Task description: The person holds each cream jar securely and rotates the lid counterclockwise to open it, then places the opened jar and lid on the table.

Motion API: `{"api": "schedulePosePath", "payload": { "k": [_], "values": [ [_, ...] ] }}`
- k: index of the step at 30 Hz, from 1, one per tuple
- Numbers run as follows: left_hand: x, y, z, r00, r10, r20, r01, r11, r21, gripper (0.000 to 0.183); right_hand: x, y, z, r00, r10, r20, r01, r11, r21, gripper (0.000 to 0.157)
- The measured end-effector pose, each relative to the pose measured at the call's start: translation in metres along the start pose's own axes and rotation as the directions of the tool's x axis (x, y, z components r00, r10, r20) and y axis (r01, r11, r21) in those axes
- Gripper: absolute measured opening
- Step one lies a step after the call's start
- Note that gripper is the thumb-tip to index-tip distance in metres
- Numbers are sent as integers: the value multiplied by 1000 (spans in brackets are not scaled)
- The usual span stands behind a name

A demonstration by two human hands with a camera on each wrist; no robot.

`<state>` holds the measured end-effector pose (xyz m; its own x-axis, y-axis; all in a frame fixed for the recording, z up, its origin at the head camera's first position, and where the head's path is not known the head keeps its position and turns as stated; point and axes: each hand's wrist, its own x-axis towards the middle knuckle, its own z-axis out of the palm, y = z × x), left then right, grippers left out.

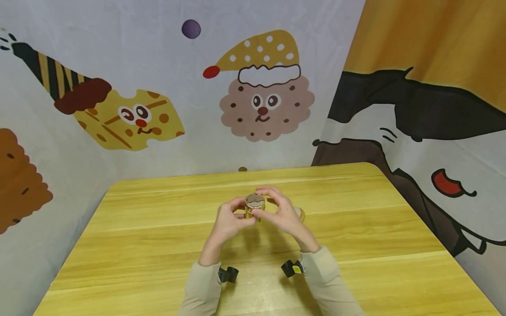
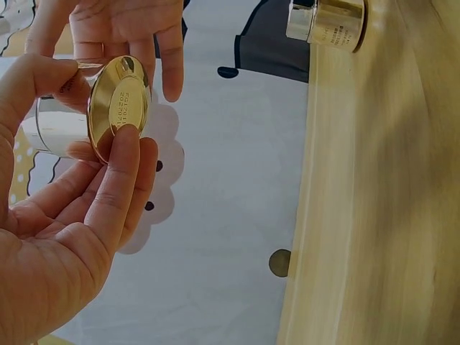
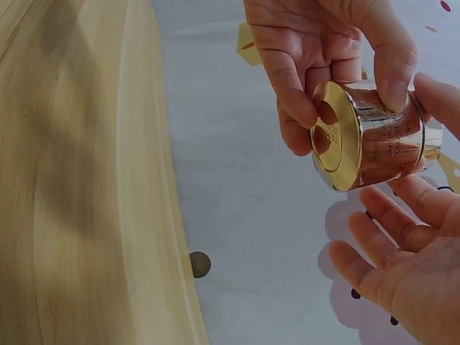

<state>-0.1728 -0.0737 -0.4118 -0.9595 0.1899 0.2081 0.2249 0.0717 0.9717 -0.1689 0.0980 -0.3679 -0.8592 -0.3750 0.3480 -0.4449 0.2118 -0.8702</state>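
Observation:
A shiny gold cosmetic jar (image 1: pixel 248 212) with a mirror-like lid (image 1: pixel 254 201) is held above the table between both hands. My left hand (image 1: pixel 230 223) grips the jar's body, thumb on one side and fingers on the other. One of its fingertips touches the gold base, which bears printed text, in the left wrist view. From the other side, my right hand (image 1: pixel 285 216) holds the lid between thumb and fingers. Its remaining fingers are spread in the right wrist view. A second gold jar (image 2: pixel 338 23) stands on the table, partly hidden behind my right hand in the head view.
The wood-grain table (image 1: pixel 158 245) reaches back to a cloth (image 1: pixel 150 44) printed with cartoon figures. A dark camera (image 1: pixel 228 274) is strapped to the left wrist, another camera (image 1: pixel 291 268) to the right.

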Motion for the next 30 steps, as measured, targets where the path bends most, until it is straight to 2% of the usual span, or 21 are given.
{"api": "schedulePosePath", "payload": {
  "k": [8,15,26,30],
  "values": [
    [0,3,0,1000,-31,8,30,999,20,41,-1,1,1,1000,-24,9,24,999,22,41],
    [-9,30,0,999,-34,29,32,998,55,39,-1,2,0,999,-47,1,47,998,30,40],
    [-9,29,-5,1000,-28,12,28,998,49,44,-2,4,-3,998,-67,-16,67,997,31,41],
    [-7,16,-9,1000,-27,-1,27,998,52,46,-2,5,-4,998,-65,-19,65,997,27,42]
  ]
}}
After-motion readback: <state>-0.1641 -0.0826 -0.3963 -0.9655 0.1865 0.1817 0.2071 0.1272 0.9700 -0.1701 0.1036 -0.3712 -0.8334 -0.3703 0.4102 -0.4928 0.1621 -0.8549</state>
